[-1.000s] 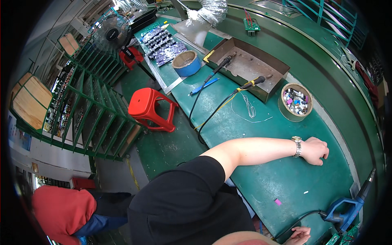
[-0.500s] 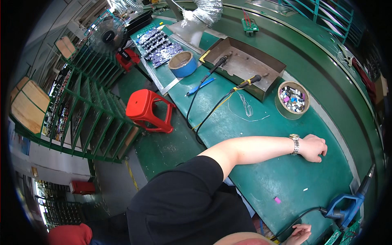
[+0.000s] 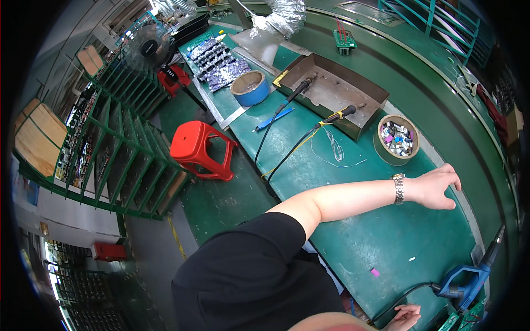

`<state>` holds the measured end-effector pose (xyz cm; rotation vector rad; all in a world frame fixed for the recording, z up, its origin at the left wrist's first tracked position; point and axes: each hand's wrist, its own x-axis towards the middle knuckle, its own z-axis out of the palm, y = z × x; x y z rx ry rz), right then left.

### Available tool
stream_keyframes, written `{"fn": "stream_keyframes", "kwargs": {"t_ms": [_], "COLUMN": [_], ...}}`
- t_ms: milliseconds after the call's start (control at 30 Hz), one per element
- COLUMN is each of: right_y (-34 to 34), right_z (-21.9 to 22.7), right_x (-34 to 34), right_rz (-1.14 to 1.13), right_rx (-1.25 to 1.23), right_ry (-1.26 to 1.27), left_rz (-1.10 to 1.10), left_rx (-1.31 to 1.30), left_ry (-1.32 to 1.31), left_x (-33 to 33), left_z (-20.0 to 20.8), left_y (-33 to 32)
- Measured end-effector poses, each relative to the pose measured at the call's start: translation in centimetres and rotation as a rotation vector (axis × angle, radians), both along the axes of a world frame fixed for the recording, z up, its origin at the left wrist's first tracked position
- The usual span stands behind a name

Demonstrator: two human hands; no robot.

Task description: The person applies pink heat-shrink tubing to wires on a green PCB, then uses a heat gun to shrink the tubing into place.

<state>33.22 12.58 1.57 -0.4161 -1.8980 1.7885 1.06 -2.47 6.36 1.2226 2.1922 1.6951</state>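
Observation:
My left arm reaches from my black-sleeved shoulder across the green table [image 3: 353, 243]. My left hand [image 3: 436, 187], with a metal wristwatch [image 3: 398, 188] on the wrist, is spread open just above the table and holds nothing. It is nearest a round bowl of small coloured parts [image 3: 396, 139]. My right hand [image 3: 406, 317] shows only partly at the bottom edge, fingers loosely curled beside a black cable [image 3: 395, 300]. That cable leads to a blue handheld power tool [image 3: 464, 281] at the table's near right.
A brown metal tray [image 3: 337, 94] has two black-handled soldering irons [image 3: 301, 88] lying on its rim. A blue round tub [image 3: 249, 88] and circuit boards [image 3: 221, 63] lie farther back. A red stool [image 3: 199, 149], a fan [image 3: 148, 47] and green racks [image 3: 110, 160] stand to the left.
My left hand has opened from a loose fist resting on the table. The view has swung. A person in red at the lower left has gone out of view.

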Motion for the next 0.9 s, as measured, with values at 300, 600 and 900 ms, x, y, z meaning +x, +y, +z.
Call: {"fn": "stream_keyframes", "kwargs": {"t_ms": [300,600,900], "right_y": [0.3,1.7,1.6], "right_z": [-0.5,-1.8,-2.2], "right_x": [-0.2,0.5,-0.1], "right_rz": [0.054,0.059,0.052], "right_rx": [0.049,0.09,0.009], "right_ry": [0.007,-0.042,0.046], "left_rz": [-0.007,-0.062,0.097], "left_rx": [0.013,0.104,0.022], "left_ry": [-0.092,0.073,0.179], "left_x": [0.9,1.6,0.3], "left_z": [1.6,2.3,2.5], "left_y": [-0.4,0.0,-2.0]}}
